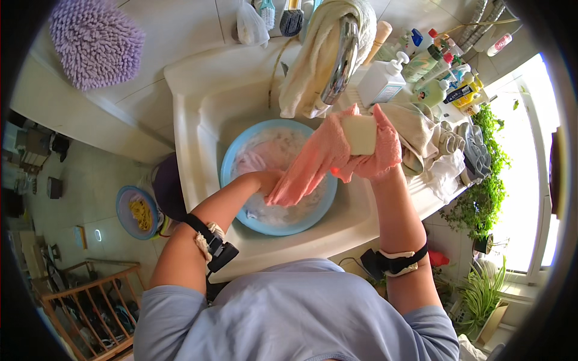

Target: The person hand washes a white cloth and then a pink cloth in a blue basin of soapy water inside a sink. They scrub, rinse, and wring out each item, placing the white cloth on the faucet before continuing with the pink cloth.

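Observation:
A blue plastic basin [332,198] of sudsy water stands in the ceramic sink [280,252], with pale pink cloth [253,162] soaking in it. My left hand [269,180] reaches into the basin, partly behind a salmon-pink cloth [311,158]; its fingers are hidden. That cloth drapes over my right hand [384,168], which is raised at the basin's right side and mostly covered by it. On the cloth at my right hand rests a pale bar of soap [360,135].
A chrome faucet [341,63] draped with a cream towel [300,85] rises behind the basin. Bottles [422,63], a white pump bottle [381,81], folded cloths [408,126] and shoes [474,149] crowd the right ledge. Brushes [291,20] hang at the back wall.

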Demonstrator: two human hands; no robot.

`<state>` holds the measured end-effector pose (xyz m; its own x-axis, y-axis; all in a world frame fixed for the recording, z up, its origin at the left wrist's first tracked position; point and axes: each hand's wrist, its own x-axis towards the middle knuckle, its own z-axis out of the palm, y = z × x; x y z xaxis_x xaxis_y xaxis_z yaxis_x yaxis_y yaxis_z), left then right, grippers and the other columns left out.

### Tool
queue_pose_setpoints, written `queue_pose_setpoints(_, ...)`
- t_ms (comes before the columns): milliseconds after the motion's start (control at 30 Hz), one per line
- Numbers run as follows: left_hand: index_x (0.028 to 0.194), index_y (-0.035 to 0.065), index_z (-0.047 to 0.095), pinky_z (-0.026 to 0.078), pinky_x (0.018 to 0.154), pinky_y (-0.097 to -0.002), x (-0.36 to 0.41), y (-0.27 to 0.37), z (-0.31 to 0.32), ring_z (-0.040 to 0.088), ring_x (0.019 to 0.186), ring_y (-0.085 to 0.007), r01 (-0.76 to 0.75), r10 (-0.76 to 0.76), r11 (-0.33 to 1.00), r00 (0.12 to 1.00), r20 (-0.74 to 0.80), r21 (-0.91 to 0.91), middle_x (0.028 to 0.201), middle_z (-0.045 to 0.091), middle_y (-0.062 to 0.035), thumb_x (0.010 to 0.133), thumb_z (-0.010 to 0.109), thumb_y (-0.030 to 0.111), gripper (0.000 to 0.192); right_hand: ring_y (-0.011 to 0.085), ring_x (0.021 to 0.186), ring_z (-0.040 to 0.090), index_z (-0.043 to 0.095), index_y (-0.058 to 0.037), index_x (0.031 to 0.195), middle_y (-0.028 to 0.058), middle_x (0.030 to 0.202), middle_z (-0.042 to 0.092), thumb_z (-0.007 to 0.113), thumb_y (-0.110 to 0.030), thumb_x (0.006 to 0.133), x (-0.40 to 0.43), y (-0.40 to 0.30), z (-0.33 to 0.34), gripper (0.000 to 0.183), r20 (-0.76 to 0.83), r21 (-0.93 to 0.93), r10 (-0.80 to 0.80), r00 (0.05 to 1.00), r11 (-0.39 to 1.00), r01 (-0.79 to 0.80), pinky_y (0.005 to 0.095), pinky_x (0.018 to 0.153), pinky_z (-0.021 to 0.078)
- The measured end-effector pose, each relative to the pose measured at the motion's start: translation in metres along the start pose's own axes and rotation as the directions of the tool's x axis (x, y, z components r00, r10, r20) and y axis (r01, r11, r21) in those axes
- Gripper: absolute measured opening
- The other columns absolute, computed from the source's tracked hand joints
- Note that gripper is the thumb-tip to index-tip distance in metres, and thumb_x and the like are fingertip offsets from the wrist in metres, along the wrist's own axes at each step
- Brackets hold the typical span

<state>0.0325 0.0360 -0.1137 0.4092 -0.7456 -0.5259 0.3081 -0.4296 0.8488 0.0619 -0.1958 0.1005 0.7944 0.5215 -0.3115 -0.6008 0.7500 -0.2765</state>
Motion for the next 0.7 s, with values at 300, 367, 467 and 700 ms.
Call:
queue_pose_setpoints(300, 0.104, 0.0020, 0.063, 0.046, 0.073, -0.0321, -0.008, 0.035, 0.007, 0.059, 0.086, -0.0146, -0.018, 0.075, 0.947, 0.983, -0.167, 0.321, 0.091, 0.066, -0.0127, 0.078, 0.062, 0.012, 0.028, 0.0290, 0.101, 0.055, 0.052, -0.0042, 0.109, 0.0125, 0.108, 0.058, 0.036, -0.044, 0.095, -0.011, -0.029, 0.018, 0.045, -0.047, -0.174, -0.311, 0.949, 0.938, 0.299, 0.0428, 0.095, 0.0405)
queue_pose_setpoints(367, 0.109, 0.0027, 0.061, 0.047, 0.076, -0.0311, -0.032, 0.043, 0.008, 0.058, 0.091, -0.0137, -0.105, 0.119, 0.984, 0.988, -0.094, 0.142, 0.097, 0.066, -0.0097, 0.079, 0.062, 0.011, 0.031, 0.0287, 0.102, 0.055, 0.052, -0.0043, 0.110, 0.0124, 0.108, 0.058, 0.037, -0.045, 0.095, -0.015, -0.040, 0.011, 0.046, -0.092, -0.210, -0.385, 0.918, 0.909, 0.360, 0.0423, 0.095, 0.0408)
queue_pose_setpoints(467, 0.116, 0.0035, 0.058, 0.047, 0.082, -0.0289, -0.058, 0.042, 0.010, 0.056, 0.097, -0.0123, -0.217, 0.221, 0.950, 0.975, -0.008, -0.224, 0.108, 0.063, -0.0055, 0.080, 0.063, 0.008, 0.037, 0.0300, 0.102, 0.055, 0.052, -0.0035, 0.110, 0.0124, 0.108, 0.059, 0.037, -0.048, 0.094, -0.024, -0.051, -0.002, 0.049, -0.134, -0.142, -0.351, 0.927, 0.932, 0.332, 0.0429, 0.095, 0.0418)
queue_pose_setpoints(700, 0.124, 0.0039, 0.054, 0.044, 0.095, -0.0278, -0.080, 0.006, -0.004, 0.053, 0.109, -0.0136, -0.220, 0.214, 0.976, 0.960, 0.181, 0.012, 0.123, 0.057, -0.0063, 0.078, 0.069, -0.001, 0.049, 0.0330, 0.101, 0.055, 0.052, -0.0019, 0.106, 0.0142, 0.106, 0.058, 0.036, -0.049, 0.094, -0.018, -0.037, -0.030, 0.052, -0.161, 0.023, -0.306, 0.938, 0.949, 0.313, 0.0451, 0.095, 0.0423)
